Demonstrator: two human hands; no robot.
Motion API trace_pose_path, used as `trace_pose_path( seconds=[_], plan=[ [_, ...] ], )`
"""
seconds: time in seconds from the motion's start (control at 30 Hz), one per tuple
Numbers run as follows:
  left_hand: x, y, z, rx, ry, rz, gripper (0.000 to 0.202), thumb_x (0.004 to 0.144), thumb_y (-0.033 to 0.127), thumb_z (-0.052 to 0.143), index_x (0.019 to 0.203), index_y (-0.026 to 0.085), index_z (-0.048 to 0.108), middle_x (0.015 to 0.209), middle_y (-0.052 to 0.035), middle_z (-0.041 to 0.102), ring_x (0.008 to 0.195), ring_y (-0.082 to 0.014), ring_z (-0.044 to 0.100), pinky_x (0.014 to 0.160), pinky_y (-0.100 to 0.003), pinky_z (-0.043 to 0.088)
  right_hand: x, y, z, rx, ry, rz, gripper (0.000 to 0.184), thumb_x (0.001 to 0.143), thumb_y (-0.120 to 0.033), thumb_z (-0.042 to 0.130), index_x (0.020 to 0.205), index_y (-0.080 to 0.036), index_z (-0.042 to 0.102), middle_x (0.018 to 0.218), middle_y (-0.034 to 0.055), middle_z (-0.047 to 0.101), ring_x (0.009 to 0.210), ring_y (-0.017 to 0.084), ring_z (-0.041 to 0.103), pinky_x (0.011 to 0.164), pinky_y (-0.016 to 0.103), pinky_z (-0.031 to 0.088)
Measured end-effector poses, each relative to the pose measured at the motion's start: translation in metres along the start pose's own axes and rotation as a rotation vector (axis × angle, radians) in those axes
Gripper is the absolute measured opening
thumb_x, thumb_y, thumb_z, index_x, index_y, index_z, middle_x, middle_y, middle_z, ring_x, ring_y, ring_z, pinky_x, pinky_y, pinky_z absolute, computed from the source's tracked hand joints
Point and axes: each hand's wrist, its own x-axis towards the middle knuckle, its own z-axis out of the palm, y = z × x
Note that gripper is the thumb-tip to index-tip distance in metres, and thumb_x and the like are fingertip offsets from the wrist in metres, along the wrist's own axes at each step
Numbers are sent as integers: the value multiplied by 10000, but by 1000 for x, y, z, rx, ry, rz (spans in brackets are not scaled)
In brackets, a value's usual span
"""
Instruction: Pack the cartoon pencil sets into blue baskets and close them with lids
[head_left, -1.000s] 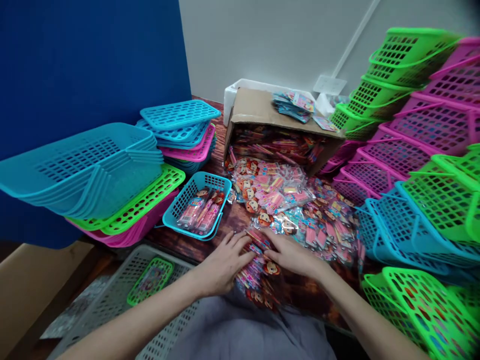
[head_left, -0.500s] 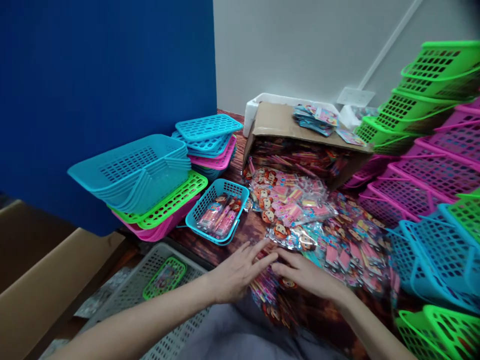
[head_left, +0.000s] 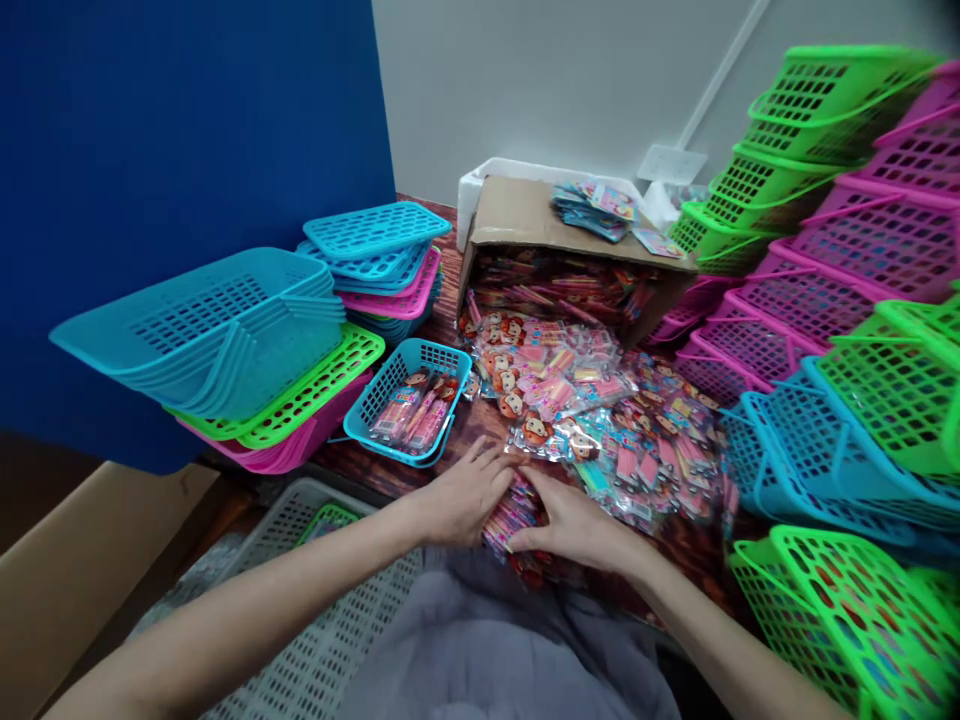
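A heap of small cellophane packets with cartoon faces (head_left: pixel 600 430) spills from a tipped cardboard box (head_left: pixel 525 215) across the wooden table. My left hand (head_left: pixel 461 497) and my right hand (head_left: pixel 574 520) press in from both sides on a small bundle of these packets (head_left: pixel 512 515) at the table's near edge. The fingers of both hands curl round the bundle. A small blue basket (head_left: pixel 409 400) holding a few packets sits just beyond my left hand.
Stacks of blue, green and pink baskets (head_left: pixel 247 350) stand at the left, and taller basket stacks (head_left: pixel 840 270) line the right. A grey crate (head_left: pixel 330 620) with a green basket (head_left: pixel 326 518) lies below the table. A blue wall is at the left.
Both hands have drawn together and toward me, from lying flat on the packets to closing round a small bundle. The camera view has swung about.
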Motion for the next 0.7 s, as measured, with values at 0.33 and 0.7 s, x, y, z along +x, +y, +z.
trace_pose_path(
  seconds=[0.33, 0.7],
  plan=[
    [2, 2, 3, 5, -44, -53, 641, 743, 322, 624, 1294, 49, 443, 1291, -230, 538, 1188, -356, 503, 1109, -482, 297, -6, -21, 49, -388, 39, 264, 1305, 491, -468, 874, 1545, -96, 201, 1609, 249, 159, 1477, 418, 166, 1161, 545, 249],
    [1, 7, 11, -26, -16, -130, 728, 667, 272, 651, 1320, 45, 424, 1295, -203, 535, 1223, -350, 485, 1173, -492, 226, -5, -17, 59, -560, 189, 180, 927, 673, -290, 698, 1495, -90, 320, 1506, 215, 396, 1284, 381, 436, 1040, 486, 405]
  ],
)
